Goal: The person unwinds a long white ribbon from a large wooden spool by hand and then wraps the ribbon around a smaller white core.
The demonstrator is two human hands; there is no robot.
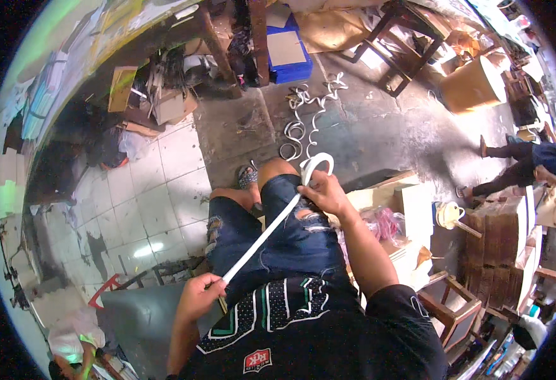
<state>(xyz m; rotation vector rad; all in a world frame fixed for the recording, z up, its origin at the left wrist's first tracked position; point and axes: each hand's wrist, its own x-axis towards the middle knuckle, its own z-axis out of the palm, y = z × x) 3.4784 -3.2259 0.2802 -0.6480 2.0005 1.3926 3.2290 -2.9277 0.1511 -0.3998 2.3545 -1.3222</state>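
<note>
A long white flat strip [262, 238] is stretched slantwise across my lap. My left hand [203, 295] pinches its near end by my waist. Above my right knee, my right hand [326, 193] is closed on the same strip, which curls in a loop over the fingers. Beyond my knees, white curled lengths [295, 133] lie in loose spirals on the dark floor. Whether they join the strip in my hands I cannot tell.
To my right are a carton with pink plastic [384, 223], a stack of brown cardboard [496, 234] and a wooden stool [450, 304]. A blue crate [293, 69] stands ahead, beside a wooden frame [401, 47]. Another person [528, 158] stands at far right; someone else is at lower left.
</note>
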